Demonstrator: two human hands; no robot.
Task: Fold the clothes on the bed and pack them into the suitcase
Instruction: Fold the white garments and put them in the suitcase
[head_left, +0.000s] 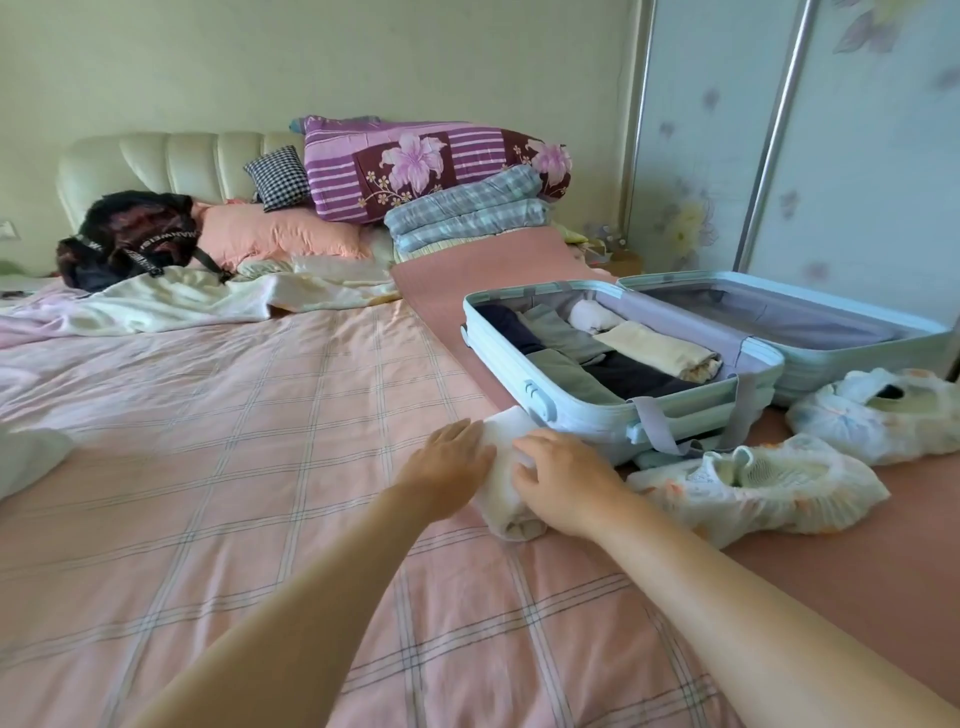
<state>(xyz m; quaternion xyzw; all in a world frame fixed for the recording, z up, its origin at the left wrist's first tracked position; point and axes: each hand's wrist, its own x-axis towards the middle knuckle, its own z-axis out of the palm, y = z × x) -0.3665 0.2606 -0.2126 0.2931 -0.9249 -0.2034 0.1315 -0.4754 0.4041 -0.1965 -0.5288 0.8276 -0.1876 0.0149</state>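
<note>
I judge the packing well along but unfinished. The open pale-blue hard-shell suitcase (587, 431) lies at centre right of the frame, and its near half already holds a cream folded piece (654, 348), dark navy items (628, 376), grey-green ones (566, 371) and a small white roll (589, 314). The lilac-lined lid half (779, 322) shows nothing inside. The white rolled garment (511, 519) lies on the pink checked bedsheet (234, 467) just beside the case's front corner, not yet packed. My left hand (452, 457) lies flat on it with fingers straight and together; my right hand (558, 480) has its fingers bent over the roll, holding it. Left to do, as I read it: lift this roll in, and perhaps deal with the white cloth (26, 457) at the left edge. Two shoes in pale printed elastic covers (753, 483) sit at lower right, close against the case, so that side is tight. The sheet to the left and below is open, and the lift must clear the case's raised front rim and loose lilac strap (657, 426).
</note>
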